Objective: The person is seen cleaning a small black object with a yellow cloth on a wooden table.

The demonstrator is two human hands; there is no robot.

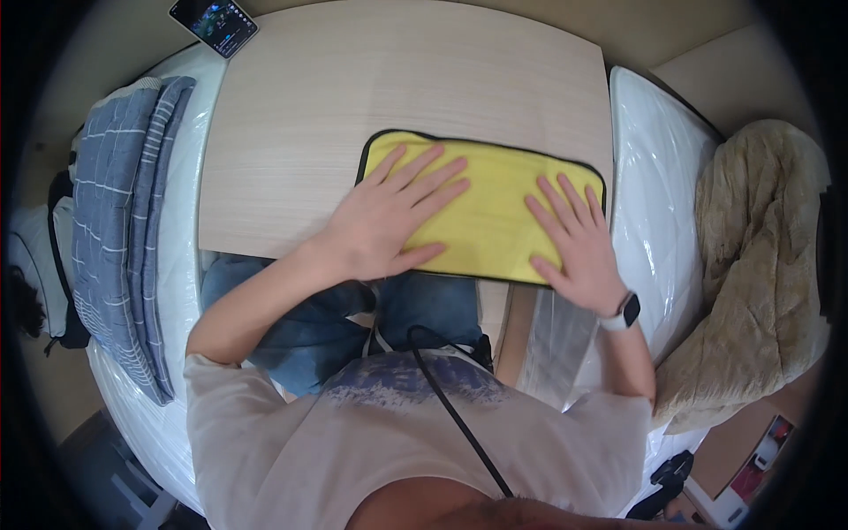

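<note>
A yellow cloth (493,205) with dark edging lies spread at the near right part of a pale wood-grain table (397,73). Its lower edge reaches the table's near edge, above my jeans. My left hand (391,218) rests flat on the cloth's left part, fingers spread and pointing up and to the right. On the right part lies my right hand (576,245), palm down with the fingers apart. Neither hand grips the cloth. A watch with a pale band (623,313) is on my right wrist.
A phone (215,25) with a lit screen lies at the table's far left corner. Plastic-covered mattresses (652,199) flank the table. A folded blue checked quilt (112,199) rests at left, a crumpled brown cover (748,285) at right. A black cord (450,404) hangs across my shirt.
</note>
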